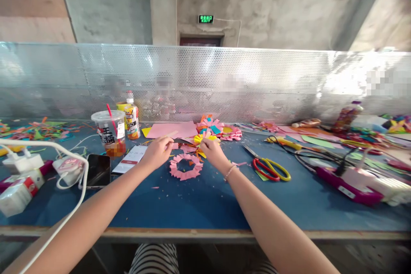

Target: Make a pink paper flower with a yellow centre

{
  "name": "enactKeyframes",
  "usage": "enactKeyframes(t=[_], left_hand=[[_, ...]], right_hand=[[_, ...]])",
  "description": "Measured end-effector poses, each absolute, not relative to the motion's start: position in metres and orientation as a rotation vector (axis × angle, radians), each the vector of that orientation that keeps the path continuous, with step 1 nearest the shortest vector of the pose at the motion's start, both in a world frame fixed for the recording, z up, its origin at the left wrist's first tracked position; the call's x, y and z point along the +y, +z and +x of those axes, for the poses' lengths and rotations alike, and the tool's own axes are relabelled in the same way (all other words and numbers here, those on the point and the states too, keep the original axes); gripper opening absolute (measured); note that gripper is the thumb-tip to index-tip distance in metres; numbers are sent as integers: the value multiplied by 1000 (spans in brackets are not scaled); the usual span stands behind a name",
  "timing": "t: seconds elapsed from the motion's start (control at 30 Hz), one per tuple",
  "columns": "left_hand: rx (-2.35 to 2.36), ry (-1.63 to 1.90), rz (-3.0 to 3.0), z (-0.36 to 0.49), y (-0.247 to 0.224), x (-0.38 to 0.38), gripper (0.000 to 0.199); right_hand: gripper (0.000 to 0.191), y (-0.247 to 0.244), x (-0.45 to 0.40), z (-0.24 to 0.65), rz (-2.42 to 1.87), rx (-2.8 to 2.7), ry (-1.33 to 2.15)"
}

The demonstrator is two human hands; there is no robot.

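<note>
My left hand [159,150] is closed, its fingers pinching one end of a thin dark strip [183,141]. The strip bows between my two hands above the table. My right hand [211,149] is closed near the strip's other end, beside a yellow paper flower [201,138]; what its fingers grip is hard to make out. Just below and between the hands, a ring of folded pink paper [186,174] lies flat. Pink paper flowers [231,133] and a pink sheet [173,129] lie behind the hands.
Red-and-yellow-handled scissors [271,169] lie to the right, near a purple power strip [349,186] and cables. At left are a drink cup [111,135], a bottle [131,117], a black phone [98,171] and a white cable. A perforated metal screen [199,85] stands behind.
</note>
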State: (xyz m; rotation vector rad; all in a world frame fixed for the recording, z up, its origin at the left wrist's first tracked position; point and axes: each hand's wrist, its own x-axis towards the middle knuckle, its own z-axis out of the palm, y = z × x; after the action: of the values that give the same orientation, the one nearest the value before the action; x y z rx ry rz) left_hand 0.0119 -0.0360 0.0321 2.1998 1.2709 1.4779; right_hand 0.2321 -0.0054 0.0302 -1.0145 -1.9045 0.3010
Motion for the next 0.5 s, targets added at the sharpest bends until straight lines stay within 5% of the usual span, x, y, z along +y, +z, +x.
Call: enactKeyframes(t=[0.27, 0.5], left_hand=[[1886, 1029, 2826, -17, 97, -8, 26], [2095, 470, 2359, -32, 79, 74, 12]], right_hand=[[33, 51, 21, 292, -1054, -1334, 362], [17, 22, 35, 291, -1246, -1890, 164]])
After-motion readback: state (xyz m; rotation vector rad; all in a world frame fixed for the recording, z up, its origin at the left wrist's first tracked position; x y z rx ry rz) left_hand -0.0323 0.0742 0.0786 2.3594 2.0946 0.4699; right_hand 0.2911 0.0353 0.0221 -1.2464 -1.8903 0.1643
